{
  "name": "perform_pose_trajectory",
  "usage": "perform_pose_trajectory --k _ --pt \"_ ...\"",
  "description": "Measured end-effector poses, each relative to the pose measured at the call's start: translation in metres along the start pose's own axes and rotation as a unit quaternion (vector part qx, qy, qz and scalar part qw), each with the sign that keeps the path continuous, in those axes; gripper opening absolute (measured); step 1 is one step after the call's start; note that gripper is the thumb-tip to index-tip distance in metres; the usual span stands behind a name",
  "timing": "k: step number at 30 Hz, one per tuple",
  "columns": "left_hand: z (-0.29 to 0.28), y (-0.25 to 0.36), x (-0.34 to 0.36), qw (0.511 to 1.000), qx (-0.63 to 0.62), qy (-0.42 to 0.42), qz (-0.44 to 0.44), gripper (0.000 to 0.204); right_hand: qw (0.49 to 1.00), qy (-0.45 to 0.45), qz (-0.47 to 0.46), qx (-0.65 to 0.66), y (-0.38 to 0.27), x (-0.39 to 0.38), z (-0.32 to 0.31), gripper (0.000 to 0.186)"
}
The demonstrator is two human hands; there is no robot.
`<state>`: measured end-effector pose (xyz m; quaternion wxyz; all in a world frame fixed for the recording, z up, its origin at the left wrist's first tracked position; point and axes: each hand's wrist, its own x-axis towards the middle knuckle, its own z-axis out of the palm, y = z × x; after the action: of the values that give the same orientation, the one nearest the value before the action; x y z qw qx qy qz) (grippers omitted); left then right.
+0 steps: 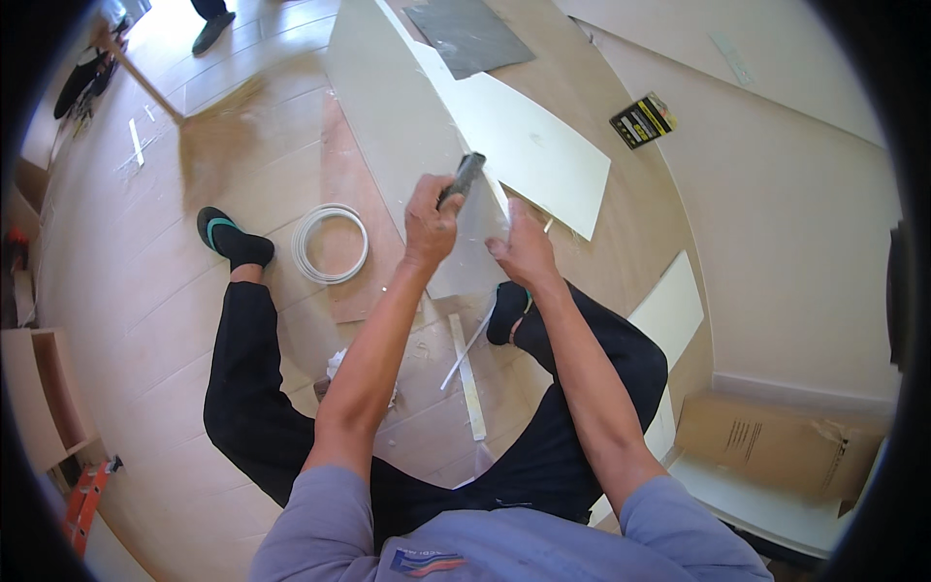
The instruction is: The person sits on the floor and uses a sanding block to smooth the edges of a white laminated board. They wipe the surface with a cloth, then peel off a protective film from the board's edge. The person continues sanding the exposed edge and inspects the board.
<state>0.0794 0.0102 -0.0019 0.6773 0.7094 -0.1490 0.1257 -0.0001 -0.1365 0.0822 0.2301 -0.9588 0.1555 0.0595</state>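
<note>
My left hand (430,218) is closed round a dark hand tool (462,181), held at the long edge of a pale board (388,116) that lies between my legs. My right hand (525,244) grips that edge a little lower, its thumb to the left. A white panel (543,155) lies just right of the board, and a dark grey sheet (470,34) is at the top. A coil of white edging (299,242) rests on a pinkish sheet (364,306) to the left. Narrow white strips (465,378) lie below the board.
A broom (194,126) is at the upper left, near another person's foot (213,29). A black-and-yellow package (642,118) lies upper right, a cardboard box (756,441) lower right. An open wooden box (29,388) and orange tool (82,500) are at the left.
</note>
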Motion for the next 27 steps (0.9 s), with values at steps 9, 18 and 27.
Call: perform_pose_trajectory --k 9,18,27 --pt "0.005 0.007 0.054 0.994 0.067 0.035 0.085 0.023 0.999 0.014 -0.024 -0.026 -0.001 0.002 0.008 0.060" --pt "0.001 0.027 0.054 0.998 -0.010 0.055 0.038 0.021 0.999 0.029 -0.025 -0.032 0.006 -0.002 0.006 0.061" --pt "0.031 0.026 0.019 0.993 0.042 0.009 0.114 0.022 0.999 0.017 -0.035 -0.034 0.016 0.004 0.005 0.062"
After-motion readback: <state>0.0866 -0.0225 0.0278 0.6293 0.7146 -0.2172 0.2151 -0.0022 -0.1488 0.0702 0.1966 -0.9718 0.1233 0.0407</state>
